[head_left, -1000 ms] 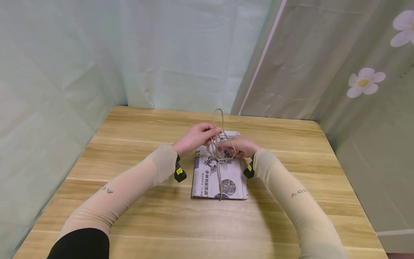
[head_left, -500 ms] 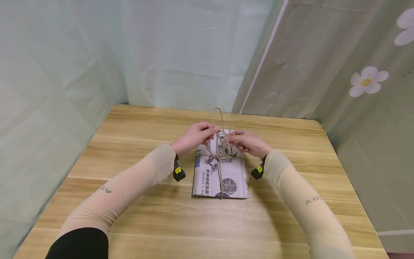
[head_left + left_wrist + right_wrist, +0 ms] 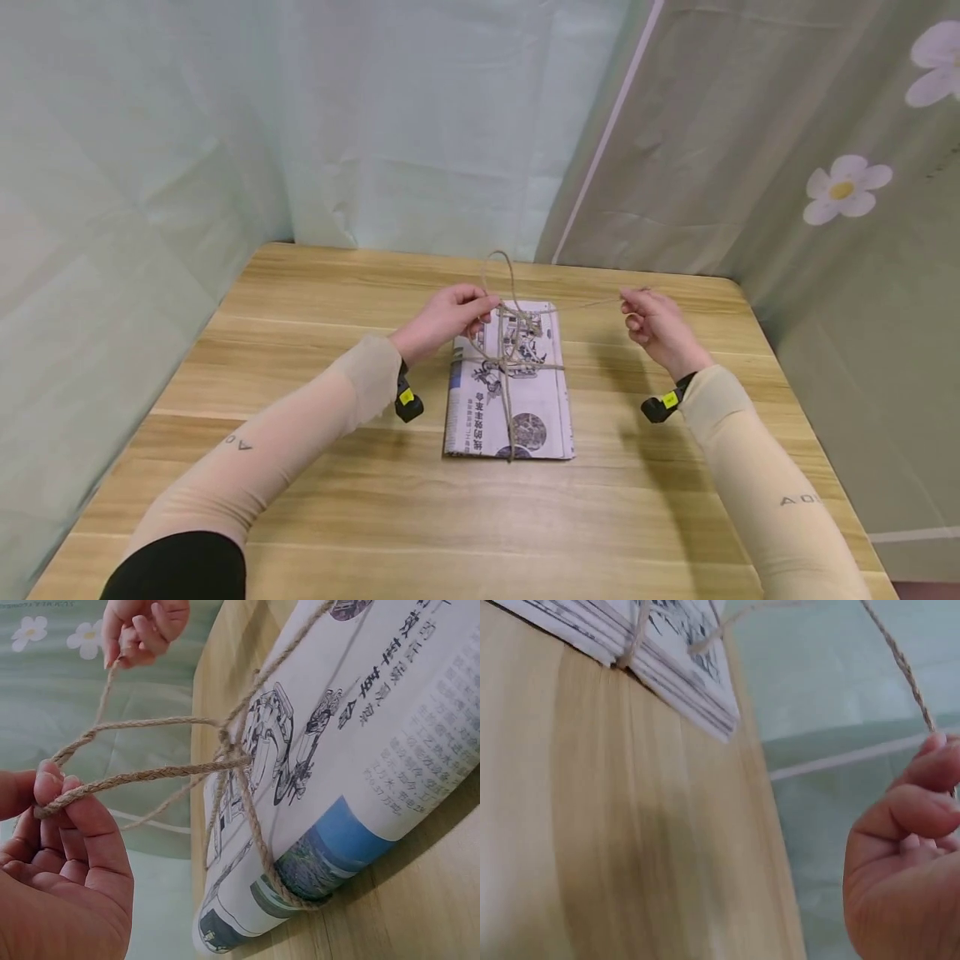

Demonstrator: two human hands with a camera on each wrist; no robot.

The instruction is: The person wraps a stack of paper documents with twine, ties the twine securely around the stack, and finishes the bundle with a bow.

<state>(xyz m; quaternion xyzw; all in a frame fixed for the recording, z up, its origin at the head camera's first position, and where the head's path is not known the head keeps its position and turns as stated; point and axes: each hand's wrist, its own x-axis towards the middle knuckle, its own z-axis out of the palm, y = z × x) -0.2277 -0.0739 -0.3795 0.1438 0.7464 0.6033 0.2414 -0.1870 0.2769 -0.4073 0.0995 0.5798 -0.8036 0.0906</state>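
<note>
A folded stack of newspapers [image 3: 540,400] lies on the table, with twine [image 3: 508,408] running round it both ways and crossing on top. My left hand [image 3: 452,321] pinches the twine between thumb and fingers over the stack's far left part; a loop of it rises above. In the left wrist view, strands of twine [image 3: 150,774] run from these fingertips to the crossing. Off to the right of the stack, my right hand [image 3: 663,329] pinches a length of twine drawn out taut toward the left hand. That strand [image 3: 904,664] also shows in the right wrist view.
The wooden table [image 3: 337,500] has its far edge close behind the hands. A pale curtain [image 3: 420,125] hangs behind it, and a grey-green one with flowers [image 3: 843,192] hangs at the right. Both wrists carry small black cameras [image 3: 408,406].
My right hand has moved from over the newspapers out to the right, drawing a twine strand with it. The left hand keeps its pinch nearly in place.
</note>
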